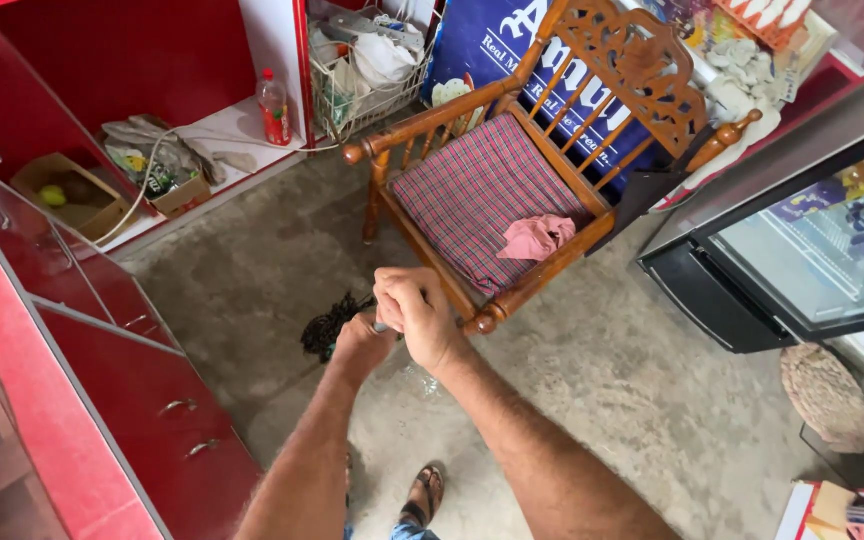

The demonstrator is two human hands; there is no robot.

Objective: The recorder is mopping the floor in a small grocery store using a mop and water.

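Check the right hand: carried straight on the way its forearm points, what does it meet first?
Probably the wooden chair: the right hand points up-frame at the front seat rail, near the plaid cushion. Depth is unclear from this top-down view.

Red-and-grey plaid cushion (477, 195) on brown carved chair (612, 70), pink cloth (537, 237), black mop head (327, 325) — red cabinets (152, 400) left, grey floor (652, 400).

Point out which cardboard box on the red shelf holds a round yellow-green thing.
The larger brown cardboard box at far left; the smaller cardboard box beside it does not.
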